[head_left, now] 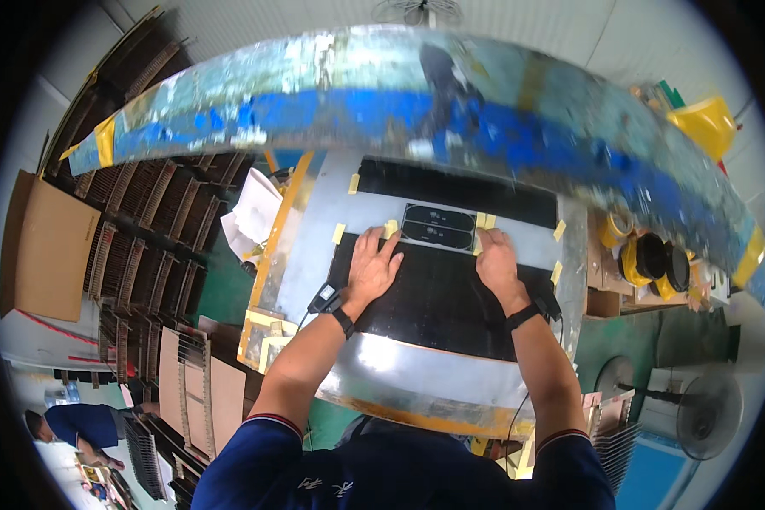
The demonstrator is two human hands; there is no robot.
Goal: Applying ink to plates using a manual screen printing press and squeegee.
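Printed panel (439,227) is set on the pale tabletop (306,221), between black strip (459,191) and black sheet (442,297). Left hand (372,268) is spread, right hand (496,262) bent, both by the panel's sides, presumably so it is kept straight; right grip's closure cannot be told. Yellow tape (559,229) seems placed against shifting.

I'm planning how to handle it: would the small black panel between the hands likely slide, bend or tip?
The panel lies flat, so a push would probably slide it, not tip it. Its straight edges hint at stiffness, though its material can't be told. It looks thin and smaller than the large black sheet, so it is probably light.
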